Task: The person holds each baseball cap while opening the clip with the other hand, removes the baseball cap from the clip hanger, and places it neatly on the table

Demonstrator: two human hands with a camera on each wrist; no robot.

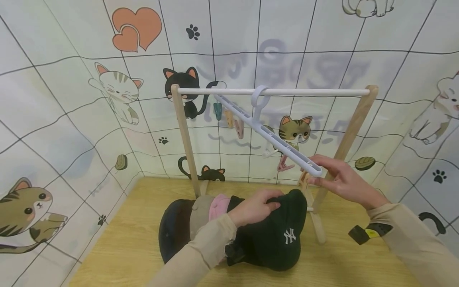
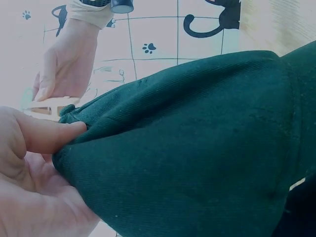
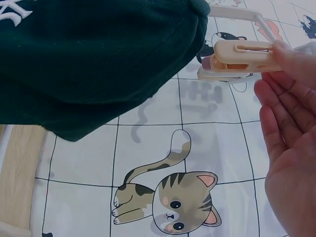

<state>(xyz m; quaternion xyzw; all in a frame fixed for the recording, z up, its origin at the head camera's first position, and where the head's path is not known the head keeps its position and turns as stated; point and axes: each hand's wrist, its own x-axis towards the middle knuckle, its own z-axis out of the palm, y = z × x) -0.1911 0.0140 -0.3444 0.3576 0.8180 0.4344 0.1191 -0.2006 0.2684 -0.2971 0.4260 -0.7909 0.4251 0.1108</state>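
A dark green cap (image 1: 267, 239) with a white NY logo is pinched along its edge by my left hand (image 1: 254, 208). In the left wrist view, the thumb of the left hand (image 2: 34, 173) presses on the folded green cloth (image 2: 187, 133). At the near end of a pale lavender clip hanger (image 1: 281, 146), my right hand (image 1: 340, 183) pinches a peach clip (image 3: 244, 55) between thumb and fingers. In the right wrist view, the clip's nose points at the cap's edge, close beside it. The hanger hooks over a white rod (image 1: 315, 92) and slants toward me.
Wooden posts (image 1: 184, 139) hold up the rod. Teal (image 1: 217, 111), yellow and pink clips hang along the hanger. Pink (image 1: 219, 205), beige (image 1: 201, 215) and navy caps (image 1: 168, 231) lie left of the green one on the wooden table (image 1: 118, 239). A cat-patterned sheet (image 1: 233, 40) stands behind.
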